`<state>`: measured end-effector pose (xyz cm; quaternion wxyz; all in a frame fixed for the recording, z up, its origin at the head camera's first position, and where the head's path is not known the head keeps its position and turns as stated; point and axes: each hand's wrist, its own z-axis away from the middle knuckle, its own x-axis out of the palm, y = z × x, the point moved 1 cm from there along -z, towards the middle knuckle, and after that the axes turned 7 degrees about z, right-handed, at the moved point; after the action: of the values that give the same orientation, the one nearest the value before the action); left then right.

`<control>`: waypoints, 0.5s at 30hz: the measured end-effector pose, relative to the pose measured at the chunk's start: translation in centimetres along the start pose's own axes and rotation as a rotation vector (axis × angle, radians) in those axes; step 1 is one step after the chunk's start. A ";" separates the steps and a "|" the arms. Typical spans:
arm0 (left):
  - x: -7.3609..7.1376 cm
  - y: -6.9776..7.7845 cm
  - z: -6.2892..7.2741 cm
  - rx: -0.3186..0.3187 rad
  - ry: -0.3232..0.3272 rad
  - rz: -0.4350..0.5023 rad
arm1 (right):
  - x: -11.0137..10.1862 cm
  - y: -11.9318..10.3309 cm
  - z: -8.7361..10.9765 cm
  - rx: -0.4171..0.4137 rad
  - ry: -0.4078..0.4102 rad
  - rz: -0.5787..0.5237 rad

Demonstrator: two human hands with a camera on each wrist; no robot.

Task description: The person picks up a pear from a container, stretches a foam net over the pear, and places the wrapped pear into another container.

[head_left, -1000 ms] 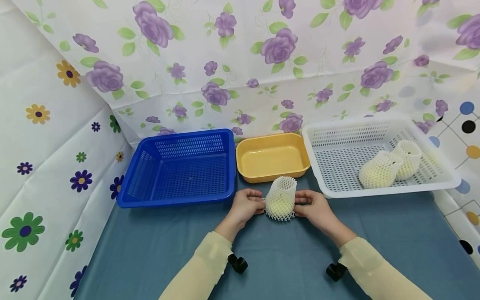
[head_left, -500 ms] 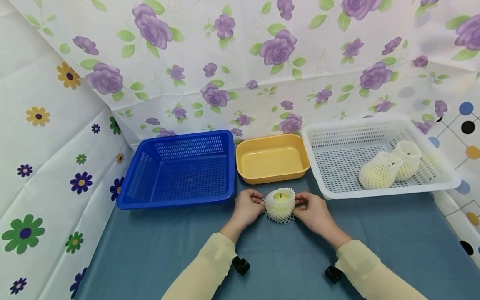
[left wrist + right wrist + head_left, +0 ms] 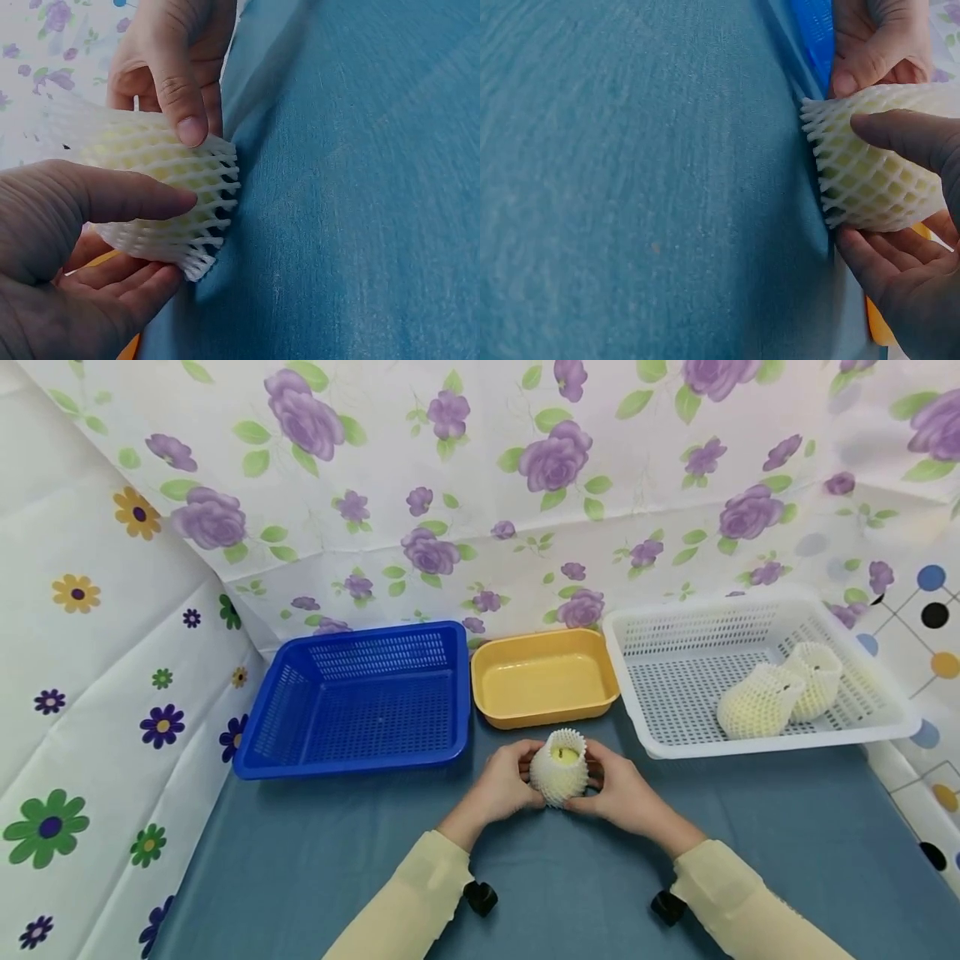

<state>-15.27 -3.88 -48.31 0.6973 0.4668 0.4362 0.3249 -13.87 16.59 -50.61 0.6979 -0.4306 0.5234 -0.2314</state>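
In the head view a yellow pear [image 3: 564, 755] with a dark stem stands upright on the table, inside a white foam fruit net [image 3: 558, 783]. The net rises round the pear and leaves its top showing. My left hand [image 3: 506, 783] holds the netted pear from the left, thumb in front and fingers behind. From the right, my right hand [image 3: 617, 787] grips it the same way. Both wrist views show the thumbs pressing the foam mesh near its lower edge, where the net [image 3: 161, 161] ends in loose fringes. Some fingertips are hidden behind it.
A blue basket [image 3: 352, 767] stands at the back left, a yellow tray [image 3: 543, 714] behind my hands. The white basket [image 3: 652, 739] at the right holds two netted pears [image 3: 757, 702]. Blue-grey cloth [image 3: 570, 877] covers the table; a flowered sheet hangs behind.
The foam net's tall upper part was folded down, baring the pear's top, and now stands up again round the stem. Both hands have moved from its edges to wrap round its sides.
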 end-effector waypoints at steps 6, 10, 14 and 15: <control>-0.5 0.0 0.1 0.017 -0.037 0.128 | 0.0 0.0 0.1 -0.008 0.022 -0.036; -1.1 0.5 0.2 0.046 -0.056 0.251 | -0.8 -0.9 0.3 -0.038 0.061 -0.075; -1.9 1.8 0.5 0.113 -0.049 0.340 | -1.9 -2.5 0.4 -0.082 0.111 -0.170; -2.1 2.1 0.5 0.127 -0.045 0.360 | -2.2 -2.9 0.4 -0.083 0.125 -0.201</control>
<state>-15.74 -5.10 -45.59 0.6066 0.5876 0.3498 0.4056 -13.88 16.90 -46.99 0.6188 -0.4940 0.5294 -0.3047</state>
